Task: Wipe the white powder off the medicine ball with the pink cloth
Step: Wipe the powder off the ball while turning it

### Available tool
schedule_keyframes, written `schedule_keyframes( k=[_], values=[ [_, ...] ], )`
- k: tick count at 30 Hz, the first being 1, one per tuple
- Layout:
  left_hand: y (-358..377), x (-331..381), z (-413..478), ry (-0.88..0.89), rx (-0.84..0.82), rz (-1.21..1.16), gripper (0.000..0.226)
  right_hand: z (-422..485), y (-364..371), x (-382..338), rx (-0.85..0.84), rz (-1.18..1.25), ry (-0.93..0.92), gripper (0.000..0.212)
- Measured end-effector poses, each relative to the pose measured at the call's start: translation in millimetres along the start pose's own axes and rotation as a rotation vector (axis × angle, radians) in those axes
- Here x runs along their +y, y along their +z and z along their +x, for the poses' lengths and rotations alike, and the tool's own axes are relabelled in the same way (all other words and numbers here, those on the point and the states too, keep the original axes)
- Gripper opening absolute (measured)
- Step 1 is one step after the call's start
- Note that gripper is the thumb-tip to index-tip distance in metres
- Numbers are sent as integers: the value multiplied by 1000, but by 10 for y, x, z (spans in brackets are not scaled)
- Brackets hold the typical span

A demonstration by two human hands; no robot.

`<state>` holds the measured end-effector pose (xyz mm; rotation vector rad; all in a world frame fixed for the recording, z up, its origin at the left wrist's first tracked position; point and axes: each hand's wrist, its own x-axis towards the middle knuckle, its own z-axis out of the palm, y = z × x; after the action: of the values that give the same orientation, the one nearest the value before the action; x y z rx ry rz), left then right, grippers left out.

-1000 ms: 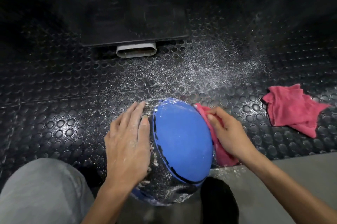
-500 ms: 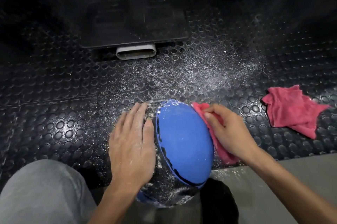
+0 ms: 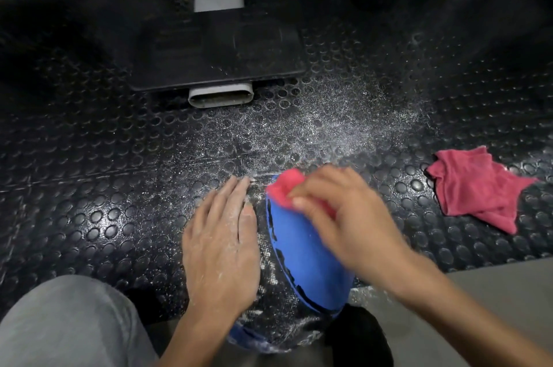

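Left hand [image 3: 220, 250] is lying flat on the powder-streaked black left flank of the medicine ball [image 3: 302, 256], fingers straight and pressed together, bracing it on the studded floor [image 3: 89, 187]. The blue panel is facing up. Pink cloth [image 3: 284, 188] is sitting bunched at the ball's far top edge under the right hand [image 3: 344, 217], whose blurred fingers are curling over it.

Judgement: powder is clinging mostly to the black flank, so the ball needs turning under a firm brace and wiping with a fresh cloth face.

Second cloth [image 3: 475, 187] is lying well apart, right.
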<state>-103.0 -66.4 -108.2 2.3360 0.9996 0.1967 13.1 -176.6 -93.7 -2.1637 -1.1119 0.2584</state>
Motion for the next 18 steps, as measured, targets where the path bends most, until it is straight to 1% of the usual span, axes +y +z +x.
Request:
schedule_keyframes(
  k=[1,2,3,4,6,7,8,9,11,13,14,15,18],
  values=[
    [9,-7,-4,2,5,-8,68,-38,12,-93,-14,-32,-80,21],
    [15,-13,-7,2,8,-10,67,-47,23,-118,-25,-56,-122,23],
    [17,-15,-12,-5,5,-4,69,-14,25,-101,-29,-68,-116,24],
    [16,-13,-17,-16,-3,7,71,42,32,-47,-15,-59,-66,22],
    [9,0,-20,-36,-12,20,75,188,18,103,-6,21,91,16],
    [9,14,-21,-39,-13,22,75,241,9,169,-14,56,145,15],
    [13,30,-24,-37,-12,23,75,260,6,196,-15,42,159,16],
    [19,48,-27,-33,-10,23,75,249,1,172,-3,-23,132,20],
    [24,65,-34,-30,-6,22,73,143,2,11,22,-167,-42,29],
    [24,70,-38,-26,-4,12,72,27,-4,-143,-6,-203,-178,29],
    [23,73,-36,-26,-3,12,72,28,-2,-142,-15,-209,-192,29],
    [23,79,-35,-31,-3,20,72,82,-1,-110,-22,-203,-155,29],
    [28,107,-38,-50,-14,51,75,331,-35,127,-63,-46,102,21]
  ],
)
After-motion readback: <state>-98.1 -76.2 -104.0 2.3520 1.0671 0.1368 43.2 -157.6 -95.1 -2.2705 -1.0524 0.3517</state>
